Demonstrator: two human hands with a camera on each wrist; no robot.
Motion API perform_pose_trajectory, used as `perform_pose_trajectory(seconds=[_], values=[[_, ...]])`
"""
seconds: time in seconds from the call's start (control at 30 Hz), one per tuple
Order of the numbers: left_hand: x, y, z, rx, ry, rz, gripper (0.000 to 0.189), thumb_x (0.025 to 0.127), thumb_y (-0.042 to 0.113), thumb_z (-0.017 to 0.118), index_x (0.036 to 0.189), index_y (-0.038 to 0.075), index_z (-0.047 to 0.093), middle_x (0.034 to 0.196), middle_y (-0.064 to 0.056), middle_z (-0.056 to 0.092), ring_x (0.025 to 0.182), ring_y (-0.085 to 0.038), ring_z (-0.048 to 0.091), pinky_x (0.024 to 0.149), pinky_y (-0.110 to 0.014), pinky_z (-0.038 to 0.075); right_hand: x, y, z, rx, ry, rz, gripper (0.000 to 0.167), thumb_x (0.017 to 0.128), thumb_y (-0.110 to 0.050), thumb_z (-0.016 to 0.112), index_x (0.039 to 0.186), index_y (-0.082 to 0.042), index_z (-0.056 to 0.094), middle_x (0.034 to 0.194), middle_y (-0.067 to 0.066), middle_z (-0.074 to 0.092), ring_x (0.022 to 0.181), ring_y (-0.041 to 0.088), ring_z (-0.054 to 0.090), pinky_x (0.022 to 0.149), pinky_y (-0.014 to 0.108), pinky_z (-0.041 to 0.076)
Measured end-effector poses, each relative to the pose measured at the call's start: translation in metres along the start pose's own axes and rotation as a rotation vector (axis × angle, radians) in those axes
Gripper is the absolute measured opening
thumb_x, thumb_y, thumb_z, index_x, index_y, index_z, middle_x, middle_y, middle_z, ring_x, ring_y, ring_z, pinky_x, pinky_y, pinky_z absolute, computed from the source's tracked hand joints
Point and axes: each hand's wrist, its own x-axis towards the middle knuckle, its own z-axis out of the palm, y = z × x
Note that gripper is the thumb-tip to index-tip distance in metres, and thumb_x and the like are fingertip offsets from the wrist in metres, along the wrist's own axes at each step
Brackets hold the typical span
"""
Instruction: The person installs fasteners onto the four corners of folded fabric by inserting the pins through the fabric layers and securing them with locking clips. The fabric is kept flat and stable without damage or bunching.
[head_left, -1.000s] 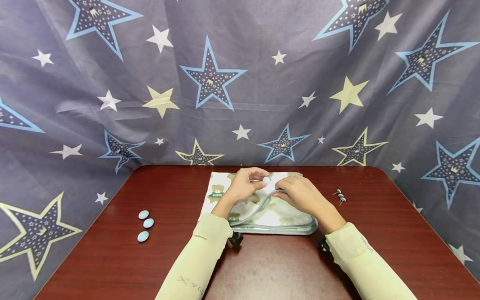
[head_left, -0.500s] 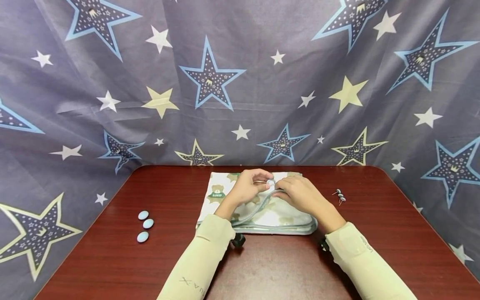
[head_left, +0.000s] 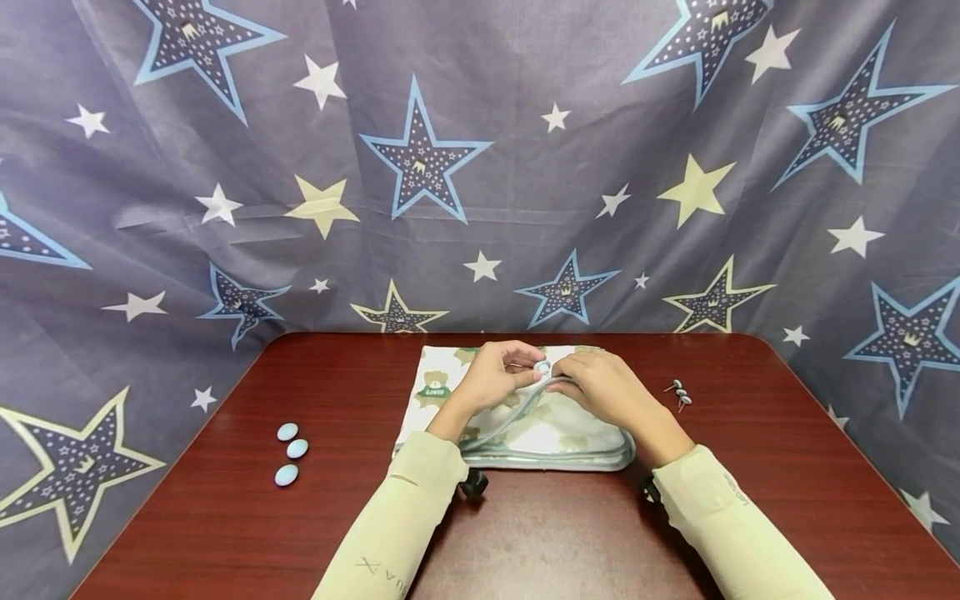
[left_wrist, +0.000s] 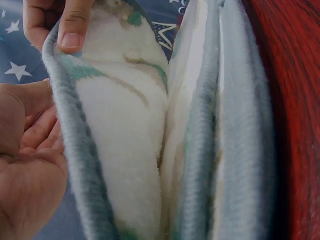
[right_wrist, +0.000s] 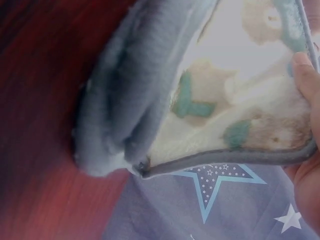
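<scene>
A folded white blanket [head_left: 543,429] with bear prints and grey-green edging lies at the far middle of the table. My left hand [head_left: 487,379] pinches a small pale-blue round cap [head_left: 542,366] just above it. Close by, my right hand [head_left: 603,383] grips a lifted edge of the top layer. In the right wrist view, my right thumb [right_wrist: 306,75] presses on that layer beside a bit of blue [right_wrist: 291,68], mostly covered. The left wrist view shows my left palm [left_wrist: 30,165] behind the raised edging [left_wrist: 80,135]; the cap is hidden there.
Three pale-blue round caps [head_left: 297,448] lie on the left of the reddish-brown table [head_left: 337,383]. To the right is a small cluster of pins with pale round heads [head_left: 681,392]. A grey star-patterned curtain [head_left: 480,200] hangs behind the table's far edge.
My left hand has moved slightly right, bringing the round cap up close to the right fingers and the lifted edge. My right hand keeps its grip on the blanket.
</scene>
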Motion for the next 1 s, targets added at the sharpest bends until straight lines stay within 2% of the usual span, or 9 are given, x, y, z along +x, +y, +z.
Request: perform_pose_trajectory(seconds=[0.4,0.6,0.77,1.0], values=[[0.0007,0.0013,0.0008,-0.015,0.007,0.0,0.022,0.088,0.0,0.078,0.11,0.004,0.076,0.106,-0.008,0.076,0.098,-0.016,0.071,0.089,-0.029,0.057,-0.0003,0.0022,0.0002,0.016,0.044,-0.021,0.017,0.087,-0.026,0.081,0.091,-0.012,0.071,0.086,-0.002,0.071,0.084,0.019,0.069,0.081,0.038,0.054],[-0.0004,0.0,0.0031,-0.039,-0.012,0.001,0.023,0.089,0.0,0.077,0.111,0.002,0.075,0.106,-0.011,0.076,0.099,-0.018,0.071,0.089,-0.029,0.057,-0.0011,0.0039,0.0017,0.019,0.06,-0.034,0.018,0.086,-0.025,0.082,0.092,-0.011,0.072,0.087,-0.002,0.072,0.084,0.019,0.069,0.08,0.038,0.054],[-0.0006,0.0004,0.0045,-0.025,-0.032,0.022,0.022,0.09,-0.002,0.075,0.112,0.002,0.076,0.106,-0.01,0.076,0.099,-0.018,0.071,0.089,-0.029,0.057,-0.0015,0.0047,0.0016,0.017,0.062,-0.025,0.018,0.086,-0.025,0.082,0.092,-0.011,0.072,0.087,-0.002,0.072,0.084,0.018,0.069,0.08,0.038,0.055],[-0.0002,-0.0023,0.006,-0.048,-0.029,0.016,0.025,0.09,-0.006,0.073,0.114,0.001,0.074,0.11,-0.013,0.074,0.101,-0.02,0.07,0.088,-0.029,0.057,-0.0008,0.0042,0.0014,0.009,0.066,-0.033,0.019,0.085,-0.024,0.083,0.093,-0.01,0.073,0.087,-0.001,0.072,0.083,0.018,0.069,0.078,0.037,0.055]])
